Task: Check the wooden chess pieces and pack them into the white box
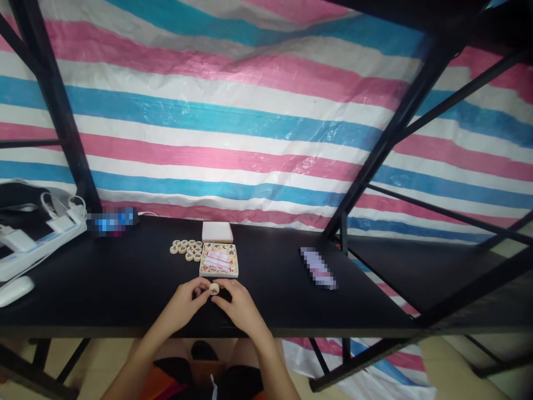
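In the head view, an open white box [219, 274] of round marked pieces sits on the black worktop [278, 311]. Just on the near side of the box, one round piece [214, 289] is held up between the left hand [189, 301] and right hand [238, 301]; each grip is narrow, fingertips on that piece. Loose pieces [183, 249] cluster left of the box, a white lid [216, 232] lies just behind it, and a blurred phone [318, 269] lies well apart to its right.
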A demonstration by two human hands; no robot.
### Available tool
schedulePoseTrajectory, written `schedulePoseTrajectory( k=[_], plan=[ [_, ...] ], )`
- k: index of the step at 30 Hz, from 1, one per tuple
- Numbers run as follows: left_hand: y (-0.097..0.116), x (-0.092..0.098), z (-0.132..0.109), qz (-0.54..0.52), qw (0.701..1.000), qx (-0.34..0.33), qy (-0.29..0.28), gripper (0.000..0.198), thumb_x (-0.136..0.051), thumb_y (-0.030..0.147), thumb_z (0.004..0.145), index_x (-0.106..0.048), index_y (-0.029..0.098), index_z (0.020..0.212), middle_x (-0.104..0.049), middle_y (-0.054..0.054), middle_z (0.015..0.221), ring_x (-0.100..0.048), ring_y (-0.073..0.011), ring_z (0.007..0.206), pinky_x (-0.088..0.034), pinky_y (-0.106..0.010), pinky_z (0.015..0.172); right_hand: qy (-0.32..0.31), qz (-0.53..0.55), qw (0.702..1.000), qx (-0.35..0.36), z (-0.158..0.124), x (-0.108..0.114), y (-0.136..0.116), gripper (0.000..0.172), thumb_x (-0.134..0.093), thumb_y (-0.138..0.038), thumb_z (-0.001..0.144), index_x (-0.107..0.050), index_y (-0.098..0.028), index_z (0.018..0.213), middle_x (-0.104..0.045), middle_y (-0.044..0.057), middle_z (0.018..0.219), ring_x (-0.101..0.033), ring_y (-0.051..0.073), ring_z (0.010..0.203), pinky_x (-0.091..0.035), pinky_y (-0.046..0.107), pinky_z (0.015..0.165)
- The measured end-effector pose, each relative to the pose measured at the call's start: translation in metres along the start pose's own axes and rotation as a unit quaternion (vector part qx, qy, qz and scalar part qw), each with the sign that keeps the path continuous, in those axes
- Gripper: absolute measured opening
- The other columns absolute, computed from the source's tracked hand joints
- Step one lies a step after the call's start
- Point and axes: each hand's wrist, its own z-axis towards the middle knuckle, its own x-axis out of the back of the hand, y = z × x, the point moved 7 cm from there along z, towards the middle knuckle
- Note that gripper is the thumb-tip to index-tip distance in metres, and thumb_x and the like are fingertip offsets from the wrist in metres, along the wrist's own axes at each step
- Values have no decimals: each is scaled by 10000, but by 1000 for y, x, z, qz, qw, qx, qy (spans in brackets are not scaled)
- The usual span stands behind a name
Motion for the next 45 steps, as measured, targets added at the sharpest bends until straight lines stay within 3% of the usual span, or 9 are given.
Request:
schedulePoseTrajectory(
  k=[4,9,14,20,24,29,32,45],
  plan=[
    [2,-2,0,-25,1000,-4,-16,180,-498,281,799,-631,177,861,-618,12,714,-510,-131,616,-379,-211,567,-21,10,1000,-2,0,0,-2,219,-587,-215,828,-647,-258,1034,-691,12,931,-618,193,874,-459,316,819],
    [4,-5,-1,70,997,3,-9,76,-537,234,734,-602,196,745,-547,45,641,-484,-133,606,-352,-213,569,-10,77,997,11,1,4,-5,183,-499,-216,883,-664,-237,959,-677,11,929,-621,158,872,-466,264,805],
    [3,-6,-1,95,995,-3,-17,189,-527,340,789,-644,192,778,-546,32,640,-495,-142,601,-356,-223,563,-17,88,996,4,0,1,-6,176,-549,-225,850,-643,-231,998,-679,9,902,-626,153,819,-475,263,774],
    [3,-3,0,49,999,-13,-5,258,-526,309,799,-658,208,996,-678,-7,835,-563,-154,674,-421,-231,618,11,117,993,-20,0,5,-3,133,-558,-235,843,-645,-208,939,-684,6,833,-628,141,742,-488,237,696],
    [-4,-2,0,2,1000,11,6,326,-512,304,811,-613,189,1098,-700,-23,859,-597,-159,684,-448,-239,609,12,117,993,-33,1,5,-1,142,-543,-280,857,-655,-196,880,-694,15,826,-637,145,743,-490,241,705],
    [-5,4,0,-34,998,6,45,240,-520,313,809,-611,181,988,-684,-13,817,-589,-146,671,-436,-222,592,4,112,993,-48,2,2,3,174,-578,-262,825,-631,-194,976,-700,12,802,-639,145,713,-487,234,682],
    [-2,4,-1,-26,999,-2,32,211,-506,331,825,-643,186,894,-672,-1,756,-562,-140,632,-411,-217,571,-17,105,994,-32,2,0,-1,186,-575,-240,826,-625,-214,1003,-704,0,793,-646,146,724,-477,231,696],
    [1,2,1,-17,1000,0,21,280,-525,296,785,-673,203,1004,-715,-17,846,-571,-148,656,-425,-226,578,-9,120,992,-37,0,0,2,210,-534,-251,857,-623,-221,1045,-716,12,844,-660,161,766,-489,255,734]
  ],
)
